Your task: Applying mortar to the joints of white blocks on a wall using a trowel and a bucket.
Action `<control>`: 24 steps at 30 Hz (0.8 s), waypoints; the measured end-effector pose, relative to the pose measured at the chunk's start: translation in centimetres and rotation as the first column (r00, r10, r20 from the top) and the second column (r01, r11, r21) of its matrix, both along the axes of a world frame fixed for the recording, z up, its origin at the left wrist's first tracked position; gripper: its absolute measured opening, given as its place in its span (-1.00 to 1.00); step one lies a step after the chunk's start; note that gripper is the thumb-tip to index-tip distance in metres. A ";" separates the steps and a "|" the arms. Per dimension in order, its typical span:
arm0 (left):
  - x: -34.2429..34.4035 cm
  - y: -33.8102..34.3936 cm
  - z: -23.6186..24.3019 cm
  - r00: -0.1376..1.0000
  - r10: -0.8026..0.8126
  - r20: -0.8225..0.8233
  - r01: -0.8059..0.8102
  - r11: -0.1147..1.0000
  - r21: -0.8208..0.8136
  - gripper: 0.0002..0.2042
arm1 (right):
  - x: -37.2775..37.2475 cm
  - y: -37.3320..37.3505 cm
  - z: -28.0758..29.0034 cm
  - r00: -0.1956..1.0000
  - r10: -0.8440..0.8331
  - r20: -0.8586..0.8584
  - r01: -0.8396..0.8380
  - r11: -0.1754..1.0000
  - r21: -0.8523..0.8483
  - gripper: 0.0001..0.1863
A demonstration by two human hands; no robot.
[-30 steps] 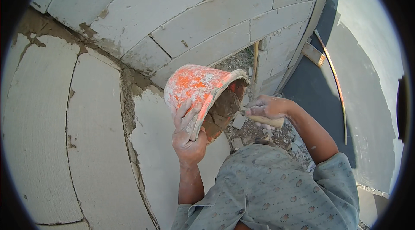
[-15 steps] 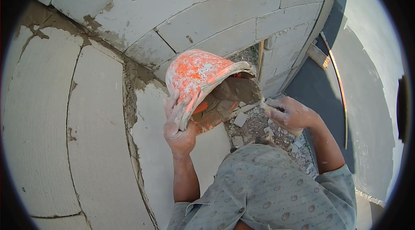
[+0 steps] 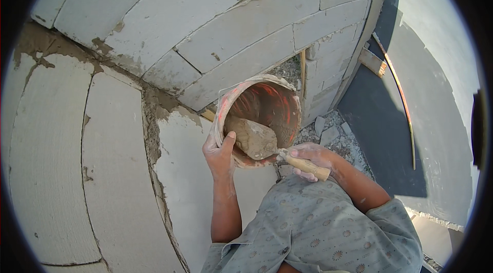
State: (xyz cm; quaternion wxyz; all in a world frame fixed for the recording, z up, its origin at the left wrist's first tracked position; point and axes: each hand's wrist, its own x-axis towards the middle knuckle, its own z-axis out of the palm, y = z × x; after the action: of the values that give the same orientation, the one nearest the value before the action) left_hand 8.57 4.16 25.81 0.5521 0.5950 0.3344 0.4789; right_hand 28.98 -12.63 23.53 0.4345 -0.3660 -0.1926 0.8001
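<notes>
My left hand (image 3: 220,154) is closed on the near-left rim of an orange bucket (image 3: 287,91) crusted with dried mortar. The bucket is tilted so that its mouth faces me, and wet mortar smears its inner wall. Closed round a wooden handle, my right hand (image 3: 313,159) holds a trowel (image 3: 309,166) at the bucket's lower right rim. The trowel's blade reaches into the mouth and carries a lump of grey mortar (image 3: 249,137). Part of the blade is hidden under that mortar.
Pale block walls (image 3: 267,16) rise ahead and stand at my left (image 3: 110,160), with mortar along the corner joint (image 3: 159,103). Rubble (image 3: 334,132) lies on the ground below. To the right a thin curved strip (image 3: 398,88) rests by a dark grey surface (image 3: 377,134).
The bucket has turned from showing its outer side to showing its mouth. My right hand has come lower and left, and the mortar-laden blade now lies inside the bucket.
</notes>
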 end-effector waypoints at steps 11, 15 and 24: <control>-2.4 3.6 -1.6 0.917 0.121 0.381 0.041 0.920 -0.390 -0.37 | 3.7 -4.0 -3.9 0.118 -0.208 0.971 -0.305 0.923 0.235 -0.42; -3.7 4.1 -2.1 0.924 0.190 0.332 -0.037 0.907 -0.419 -0.39 | 7.2 -7.2 -4.9 0.115 -0.308 0.944 -0.263 0.907 0.328 -0.39; -2.5 3.7 0.5 0.957 0.127 0.259 -0.056 0.963 -0.264 -0.44 | 9.6 -7.0 3.0 -0.246 -0.348 0.905 -0.198 0.932 0.304 -0.54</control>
State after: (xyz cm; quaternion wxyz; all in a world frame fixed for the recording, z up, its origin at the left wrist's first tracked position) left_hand 6.12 7.88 26.34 0.6419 0.4311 0.3407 0.5348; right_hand 38.57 -19.61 26.55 0.2187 -0.7818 -0.5709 0.1223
